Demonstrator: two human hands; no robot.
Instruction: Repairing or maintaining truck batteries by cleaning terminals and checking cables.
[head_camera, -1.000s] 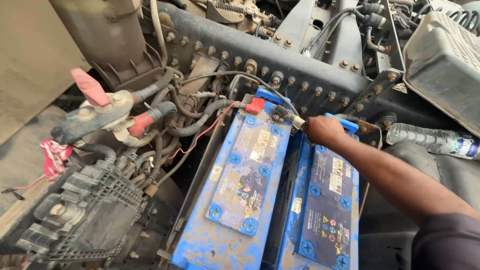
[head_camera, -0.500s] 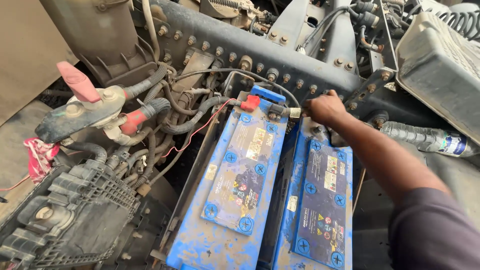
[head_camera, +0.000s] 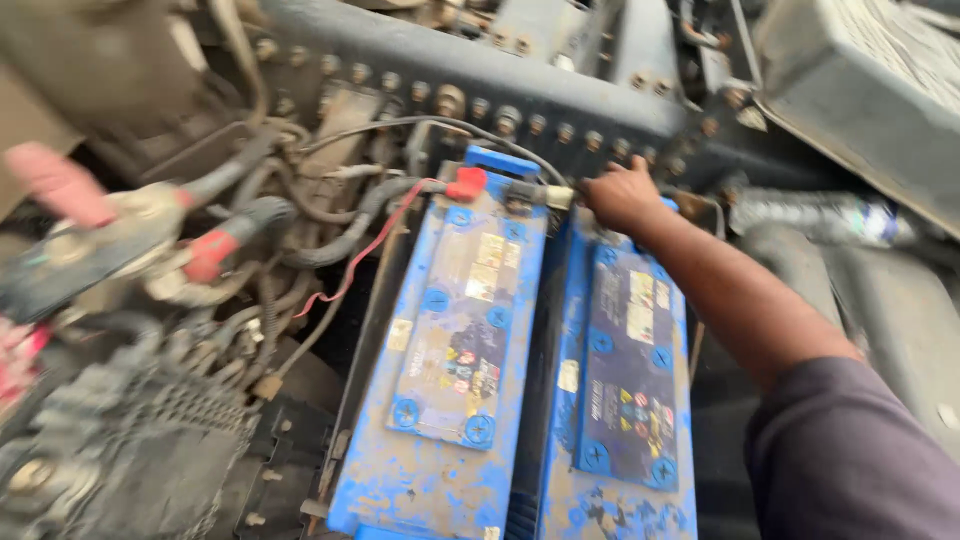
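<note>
Reaching in from the lower right, the person's right hand (head_camera: 622, 195) sits at the far end of the right-hand battery (head_camera: 625, 390), fingers curled down around something at the terminal there; the frame is smeared by motion, so I cannot tell exactly what it has hold of, only that the hand is mostly closed and touching the cable end (head_camera: 545, 193) that bridges over from the neighbouring battery. The left hand does not show. Two blue batteries lie side by side in the engine bay, touching or nearly so along a dark gap, each with its long axis running away from the viewer toward the riveted crossbeam (head_camera: 520, 85), tilted slightly to the right at the top. The left battery (head_camera: 455, 340) is the better seen: a long blue box, paint scuffed and dusted with pale grime, round filler caps along both edges of a darker top panel, small coloured stickers near the middle. A red terminal cover (head_camera: 466, 183) sits at its far end, with a thin red wire (head_camera: 370, 250) trailing down to the left. Thick black hoses and cables (head_camera: 300, 235) tangle beside it, and a clear plastic bottle (head_camera: 820, 215) lies to the right of the hand.
</note>
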